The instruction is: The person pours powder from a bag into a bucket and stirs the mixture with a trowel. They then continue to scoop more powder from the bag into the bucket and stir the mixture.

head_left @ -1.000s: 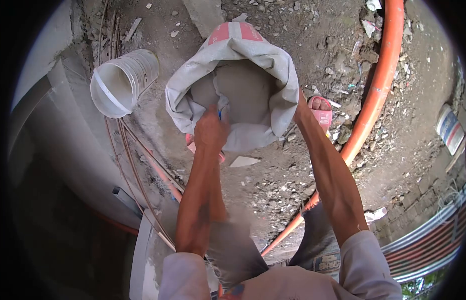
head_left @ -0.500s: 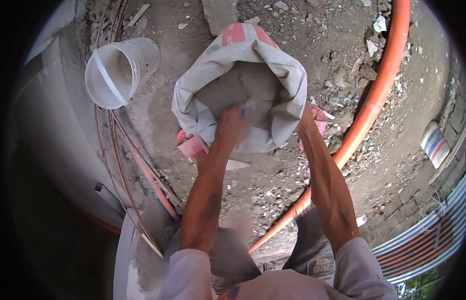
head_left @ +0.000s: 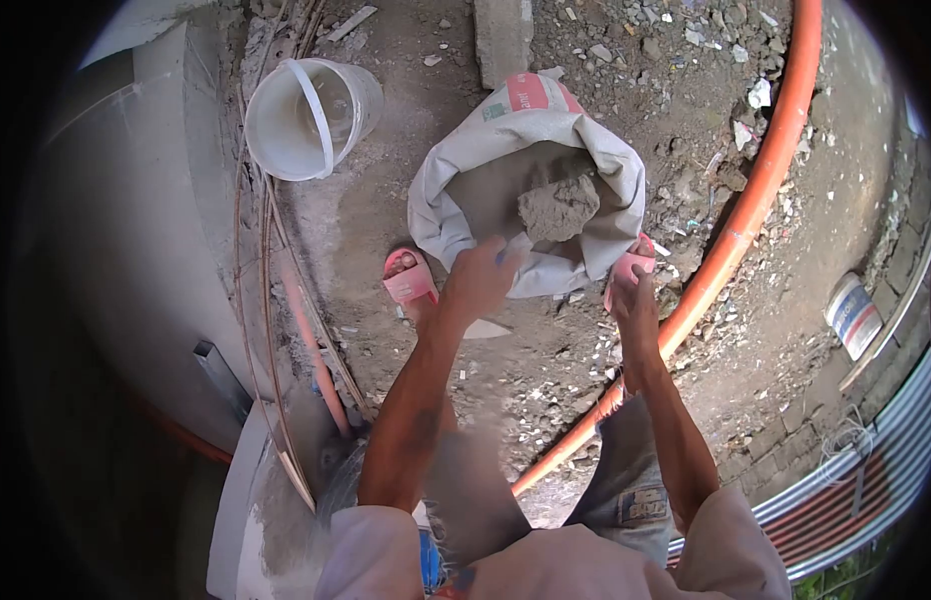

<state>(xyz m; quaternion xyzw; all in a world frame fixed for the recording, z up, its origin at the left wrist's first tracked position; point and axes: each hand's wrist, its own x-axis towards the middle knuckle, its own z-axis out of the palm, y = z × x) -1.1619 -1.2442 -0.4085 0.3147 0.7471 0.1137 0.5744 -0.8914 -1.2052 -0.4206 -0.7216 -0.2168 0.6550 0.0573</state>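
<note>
Rubble-strewn ground, orange pipe curving at right, open sack between pink sandals, white bucket upper left, left hand clenched around trowel, cement lump on it over sack mouth, right hand slack, fingers loose, holding nothing, just beside sack

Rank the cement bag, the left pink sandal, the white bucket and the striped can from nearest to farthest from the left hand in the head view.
From the left hand:
1. Cement bag: touching, at its rim.
2. Left pink sandal: just to the left, on the ground.
3. White bucket: ahead, far left.
4. Striped can: far right, by the wall.
</note>
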